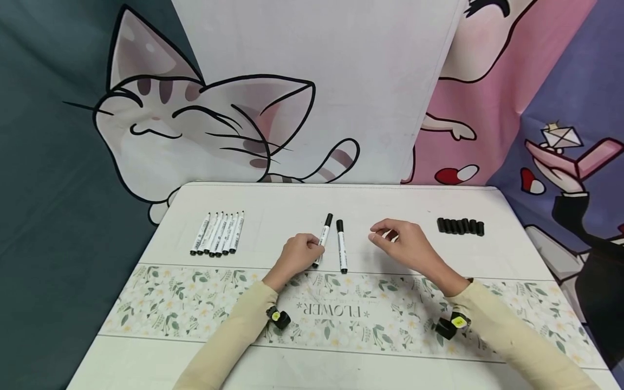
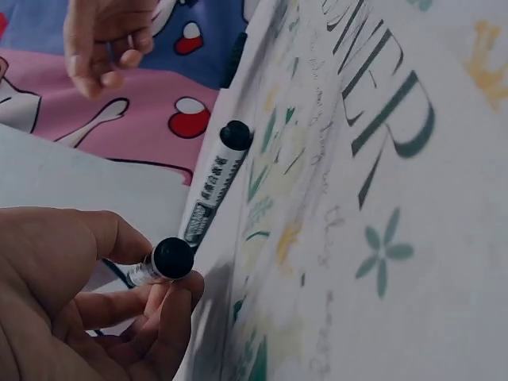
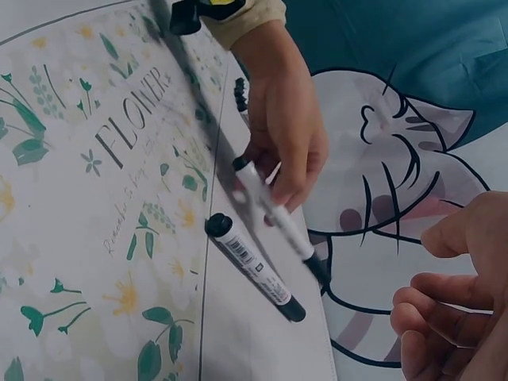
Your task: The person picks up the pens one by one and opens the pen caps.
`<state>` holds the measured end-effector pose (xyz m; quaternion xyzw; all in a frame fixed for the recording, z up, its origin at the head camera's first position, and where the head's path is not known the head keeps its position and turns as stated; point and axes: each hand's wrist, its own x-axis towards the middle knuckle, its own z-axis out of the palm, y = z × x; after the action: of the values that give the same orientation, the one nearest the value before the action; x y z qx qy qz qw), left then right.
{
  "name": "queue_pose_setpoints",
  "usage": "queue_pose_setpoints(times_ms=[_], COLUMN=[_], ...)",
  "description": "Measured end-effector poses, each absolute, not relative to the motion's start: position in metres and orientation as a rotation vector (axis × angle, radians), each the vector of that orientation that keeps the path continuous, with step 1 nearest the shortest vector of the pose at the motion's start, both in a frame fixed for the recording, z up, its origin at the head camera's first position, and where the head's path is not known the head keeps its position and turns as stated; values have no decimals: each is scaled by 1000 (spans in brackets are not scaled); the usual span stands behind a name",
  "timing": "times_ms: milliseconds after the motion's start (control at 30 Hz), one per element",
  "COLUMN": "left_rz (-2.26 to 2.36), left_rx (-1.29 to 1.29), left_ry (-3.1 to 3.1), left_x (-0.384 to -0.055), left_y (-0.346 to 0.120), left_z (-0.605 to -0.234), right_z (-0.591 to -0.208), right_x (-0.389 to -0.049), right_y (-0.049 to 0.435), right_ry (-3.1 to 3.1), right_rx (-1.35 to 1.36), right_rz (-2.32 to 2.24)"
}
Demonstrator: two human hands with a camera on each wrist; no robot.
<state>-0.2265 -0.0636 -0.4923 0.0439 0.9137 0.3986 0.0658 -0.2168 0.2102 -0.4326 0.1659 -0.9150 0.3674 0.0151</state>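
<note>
My left hand [image 1: 301,252] pinches a white marker [image 1: 324,232] with a black cap between thumb and fingers. In the left wrist view the black end of this marker [image 2: 173,258] points toward the camera. Just to its right a second capped marker [image 1: 342,246] lies on the table, apart from both hands; the right wrist view shows this second marker [image 3: 255,268] below the held one. My right hand [image 1: 404,244] hovers to the right of it, fingers loosely bent, with nothing visible in them.
Several uncapped white markers [image 1: 218,234] lie side by side at the table's left. On the right, several black caps [image 1: 460,226] form a row. A floral band [image 1: 195,303] crosses the white table [image 1: 273,200]. A cartoon-printed curtain [image 1: 331,65] hangs behind its far edge.
</note>
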Motion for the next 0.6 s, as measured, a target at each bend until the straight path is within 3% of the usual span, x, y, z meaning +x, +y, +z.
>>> queue_pose_setpoints(times_ms=[367,600], left_rz=[1376,1460], left_rx=[131,358], left_ry=[2735,2760], left_x=[-214,-202], left_y=[-83,-92], left_z=[-479,-469], right_z=[-423,-411], right_x=[-221,-220], right_y=[213,210], right_ry=[-2861,-2840], right_rx=[555,587], right_rz=[1128,1139])
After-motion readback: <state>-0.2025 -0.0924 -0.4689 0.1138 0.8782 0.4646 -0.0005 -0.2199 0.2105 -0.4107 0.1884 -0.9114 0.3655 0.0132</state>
